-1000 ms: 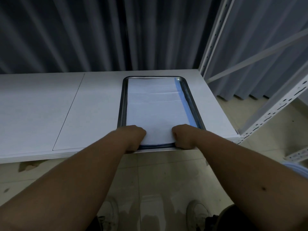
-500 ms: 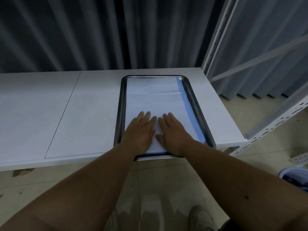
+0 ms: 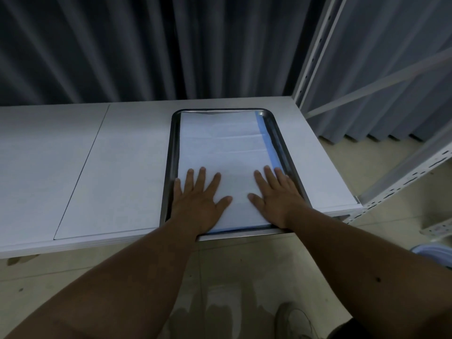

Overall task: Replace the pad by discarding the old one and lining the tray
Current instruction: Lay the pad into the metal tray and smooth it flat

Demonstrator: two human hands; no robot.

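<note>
A white pad [image 3: 221, 145] with a blue border along its right and near edges lies flat in a rectangular metal tray [image 3: 172, 148] on the white table. Faint fold creases cross the pad. My left hand [image 3: 199, 198] presses flat on the pad's near left part, fingers spread and straight, little finger at the tray's left rim. My right hand [image 3: 276, 194] presses flat on the near right part, fingers spread toward the right rim. Both palms hide the pad's near corners.
The white table [image 3: 117, 167] stretches left, with a seam between its two panels. A white metal rack upright [image 3: 310, 57] rises at the table's right end. Dark curtains hang behind. A pale blue bin rim [image 3: 435, 253] shows on the floor at right. My shoe [image 3: 291, 319] is below.
My hands went from gripping the pad's near edge to lying flat together at the pad's middle, and have now slid apart toward the tray's left and right sides.
</note>
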